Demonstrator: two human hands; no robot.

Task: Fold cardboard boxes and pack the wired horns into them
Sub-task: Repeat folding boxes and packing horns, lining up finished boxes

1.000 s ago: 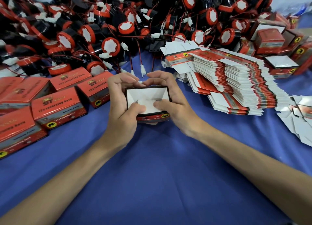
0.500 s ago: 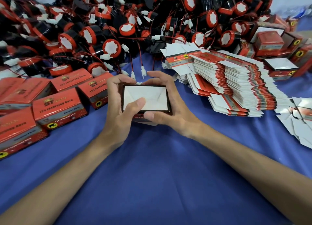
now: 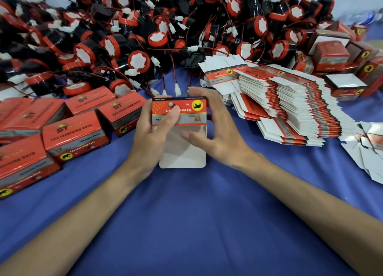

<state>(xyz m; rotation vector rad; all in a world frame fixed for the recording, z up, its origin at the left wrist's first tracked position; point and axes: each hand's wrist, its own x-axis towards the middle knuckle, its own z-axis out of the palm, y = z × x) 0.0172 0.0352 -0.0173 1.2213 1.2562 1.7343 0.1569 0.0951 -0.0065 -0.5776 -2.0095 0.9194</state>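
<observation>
Item in hand: one cardboard box [image 3: 191,113], held above the blue cloth [image 3: 186,213] at centre, just near the pile of horns. Its red printed side faces up with the lettering upside down, and a white flap [image 3: 183,156] stands open toward the near side. What is inside it cannot be seen. The left hand [image 3: 145,139] grips the box's left edge, with its thumb lying across the red print. The right hand [image 3: 219,139] holds the right edge, fingers curled over the far corner and thumb resting on the white flap. Far side, left to right: a deep heap of wired horns [image 3: 145,37], black bodies with red rims and white centres, red leads and white plugs trailing loose onto the cloth. Left: closed red boxes [image 3: 72,139] set close together in rows, contents hidden. Right: a tall slanting stack of flat box blanks [image 3: 290,101], red and white edges showing. Far right, behind that stack: several made-up boxes [image 3: 329,54]. One of these, a white-topped box [image 3: 344,83], shows a white upper face, and whether it holds anything cannot be told. Right edge: loose white card pieces [image 3: 369,149] lying flat on the cloth.
</observation>
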